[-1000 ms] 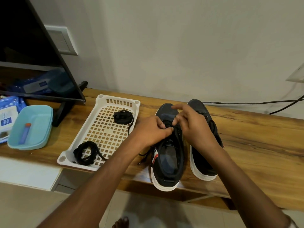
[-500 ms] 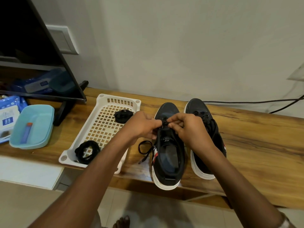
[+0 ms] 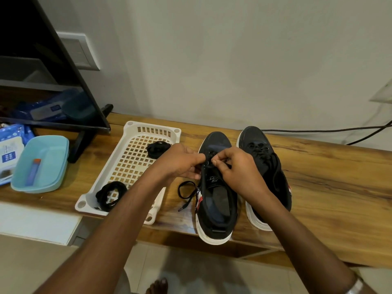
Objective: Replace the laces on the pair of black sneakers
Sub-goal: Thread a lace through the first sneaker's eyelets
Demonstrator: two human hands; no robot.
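Note:
Two black sneakers with white soles stand side by side on the wooden table, toes to the wall. Over the left sneaker [image 3: 216, 200] my left hand [image 3: 180, 162] and my right hand [image 3: 235, 168] meet at the eyelets near the toe, both pinching its black lace. A loose end of that lace [image 3: 185, 193] loops onto the table left of the shoe. The right sneaker [image 3: 267, 162] is laced. Two coiled black laces lie in the white basket [image 3: 135, 132], one coil at the far end [image 3: 158, 148] and one coil at the near end [image 3: 110, 195].
A light blue tub [image 3: 44, 162] holding a small blue tube sits at the left, beside blue wipe packs [image 3: 10, 151]. A screen on a black stand [image 3: 84, 141] fills the back left. A black cable [image 3: 318, 130] runs along the wall behind the shoes.
Both hands have shifted slightly toward the toe eyelets of the left sneaker. The loose lace end has come out to the left of the shoe.

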